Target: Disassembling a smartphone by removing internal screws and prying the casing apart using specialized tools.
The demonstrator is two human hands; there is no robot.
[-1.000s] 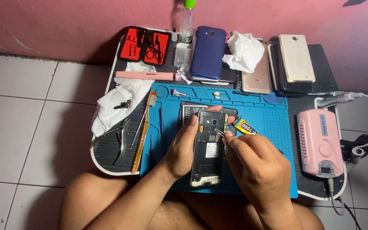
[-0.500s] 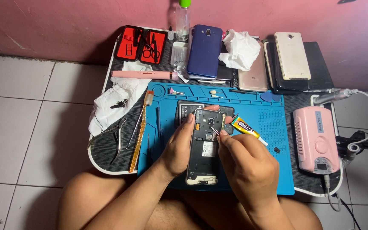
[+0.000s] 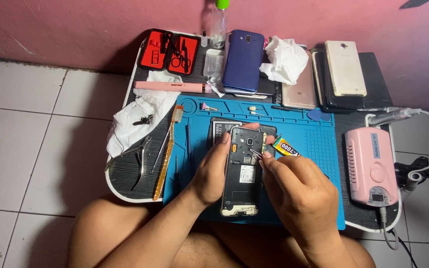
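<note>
Opened phone [image 3: 243,171], its back cover off and inner frame showing, sits above the blue work mat [image 3: 319,149], gripped along its left edge by the left hand [image 3: 213,171], whose fingers curl around it with the thumb over the top. Right hand [image 3: 294,186] pinches thin metal tweezers [image 3: 255,154], their tips touching the phone's upper right part. Just beside the phone lies a small glue tube [image 3: 287,147]. A pink rotary tool box [image 3: 372,166] stands well apart on the right.

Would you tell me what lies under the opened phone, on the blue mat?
Beneath the opened phone, a grey battery and glue tube peek out; anything directly underneath is covered.
</note>
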